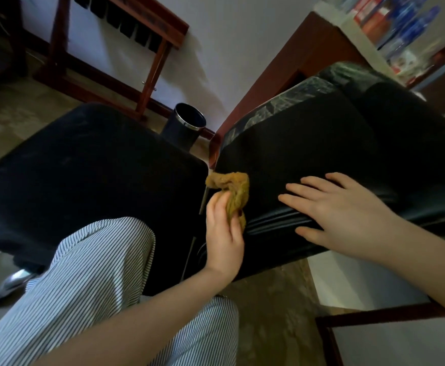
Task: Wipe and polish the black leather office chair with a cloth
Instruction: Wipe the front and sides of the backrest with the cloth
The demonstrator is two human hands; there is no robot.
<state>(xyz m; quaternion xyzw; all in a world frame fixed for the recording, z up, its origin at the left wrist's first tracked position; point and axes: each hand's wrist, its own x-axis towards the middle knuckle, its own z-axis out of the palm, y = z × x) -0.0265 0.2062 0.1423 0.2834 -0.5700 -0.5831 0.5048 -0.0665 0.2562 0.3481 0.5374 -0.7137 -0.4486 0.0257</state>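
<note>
Your left hand [222, 233] curls round the bunched mustard-yellow cloth [235, 196] and presses it against the near edge of the black leather office chair [308, 154]. Your right hand [340, 215] lies flat on the leather just beside it, fingers spread, holding nothing.

To wipe well, it looks best to open the cloth flatter so more of it meets the leather. Brace the chair with the right hand and work along the ribbed seams in overlapping strokes.

Count: one cloth, two hands and two padded black panels. Whether the second black padded panel [84, 167] on the left belongs to the same chair, you cannot tell. One dark round bin [187, 125] with a chrome rim stands behind.
</note>
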